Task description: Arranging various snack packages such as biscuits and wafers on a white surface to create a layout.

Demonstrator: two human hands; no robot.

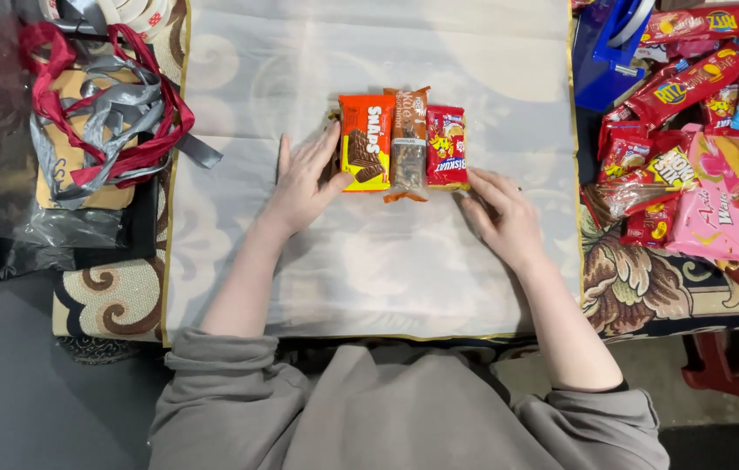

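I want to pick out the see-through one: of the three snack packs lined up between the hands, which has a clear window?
The middle pack: brown with a transparent lower half, between the orange pack and the red pack.

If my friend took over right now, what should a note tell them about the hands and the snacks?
Left hand: open, fingers against the left edge of the orange pack.
Right hand: open, fingertips at the lower right corner of the red pack.
Snacks: orange pack, brown pack and red pack lie side by side in a tight row on the pale cloth.
Done: three packs lined up.
Left: a big snack pile sits to the right; ribbons lie untouched on the left.
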